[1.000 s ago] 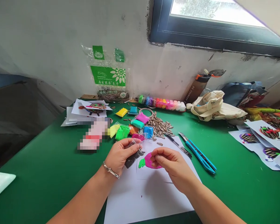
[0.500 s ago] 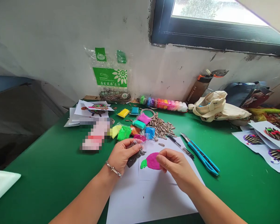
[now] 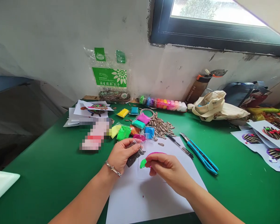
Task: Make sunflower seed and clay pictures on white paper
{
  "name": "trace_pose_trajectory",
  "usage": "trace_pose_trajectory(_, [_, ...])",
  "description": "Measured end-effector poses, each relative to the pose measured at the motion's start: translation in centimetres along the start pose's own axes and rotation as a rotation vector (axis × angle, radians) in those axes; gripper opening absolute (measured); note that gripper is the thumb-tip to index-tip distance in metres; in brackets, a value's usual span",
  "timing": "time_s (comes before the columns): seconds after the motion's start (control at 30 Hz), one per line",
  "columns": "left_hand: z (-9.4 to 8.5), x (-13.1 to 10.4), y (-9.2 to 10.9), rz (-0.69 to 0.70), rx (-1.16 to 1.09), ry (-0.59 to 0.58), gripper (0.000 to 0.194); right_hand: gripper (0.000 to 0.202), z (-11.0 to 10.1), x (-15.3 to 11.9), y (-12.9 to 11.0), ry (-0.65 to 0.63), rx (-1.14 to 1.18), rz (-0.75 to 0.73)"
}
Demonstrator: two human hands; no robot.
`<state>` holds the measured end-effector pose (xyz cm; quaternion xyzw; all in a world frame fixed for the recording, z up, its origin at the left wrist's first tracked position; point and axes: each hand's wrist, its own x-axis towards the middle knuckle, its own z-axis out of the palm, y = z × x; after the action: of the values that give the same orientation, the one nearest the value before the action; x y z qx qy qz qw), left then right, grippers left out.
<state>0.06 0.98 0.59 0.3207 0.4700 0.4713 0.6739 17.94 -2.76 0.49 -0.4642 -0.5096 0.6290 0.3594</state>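
My left hand (image 3: pixel 124 153) grips a clear packet of dark clay (image 3: pixel 133 157) over the left edge of the small paper. Beside it, my right hand (image 3: pixel 164 166) is closed in a pinch above the magenta clay shape (image 3: pixel 156 153) and covers most of it. Whatever lies between its fingertips is too small to make out. A green clay piece (image 3: pixel 143 163) shows just left of those fingertips. Under both hands lies white paper (image 3: pixel 128 199) with a tiny dark speck on it.
Colored clay packets (image 3: pixel 124 133) and a heap of sunflower seeds (image 3: pixel 162 124) lie beyond the paper. A pen (image 3: pixel 180 146) and a blue cutter (image 3: pixel 200 154) are to the right. Decorated papers (image 3: pixel 252 138) lie far right, near a cloth bag (image 3: pixel 210 109).
My right hand has moved left over the magenta shape, toward the green piece, and now hides more of the shape. My left hand has stayed nearly still with the packet.
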Motion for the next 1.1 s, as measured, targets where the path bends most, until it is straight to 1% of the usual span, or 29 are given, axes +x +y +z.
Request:
trace_pose_trajectory(0.1, [0.0,0.0,0.1,0.005,-0.002,0.001,0.035,0.015,-0.2,0.0,0.0,-0.007,0.008,-0.006])
trace_pose_trajectory(0.23, [0.1,0.0,0.1,-0.006,0.000,0.001,0.036,0.015,-0.9,0.0,-0.2,0.040,-0.030,-0.011])
trace_pose_trajectory(0.33, [0.0,0.0,0.1,-0.018,-0.008,0.007,0.037,0.017,-1.1,0.1,-0.1,0.049,-0.073,-0.055])
trace_pose_trajectory(0.47, [0.0,0.1,0.0,-0.020,-0.007,0.011,0.036,0.010,-1.4,0.1,0.5,0.036,-0.122,-0.115])
trace_pose_trajectory(0.6, [-0.1,0.1,0.0,-0.026,-0.010,0.006,0.036,0.016,-1.8,0.2,1.0,0.075,-0.281,-0.185])
trace_pose_trajectory(0.7, [-0.1,0.0,0.0,-0.032,-0.014,0.010,0.036,0.018,-1.5,0.2,1.1,0.033,-0.350,-0.204])
trace_pose_trajectory(0.83, [0.1,-0.1,0.1,-0.027,-0.012,0.017,0.036,0.013,-1.2,0.2,1.1,-0.010,-0.407,-0.225])
trace_pose_trajectory(0.97, [0.1,-0.1,0.1,-0.025,-0.012,0.016,0.036,0.021,-1.6,0.5,1.4,0.030,-0.529,-0.297])
trace_pose_trajectory(1.1, [0.0,0.0,0.0,-0.029,-0.009,0.018,0.036,0.014,-1.5,0.9,2.2,0.081,-0.731,-0.435])
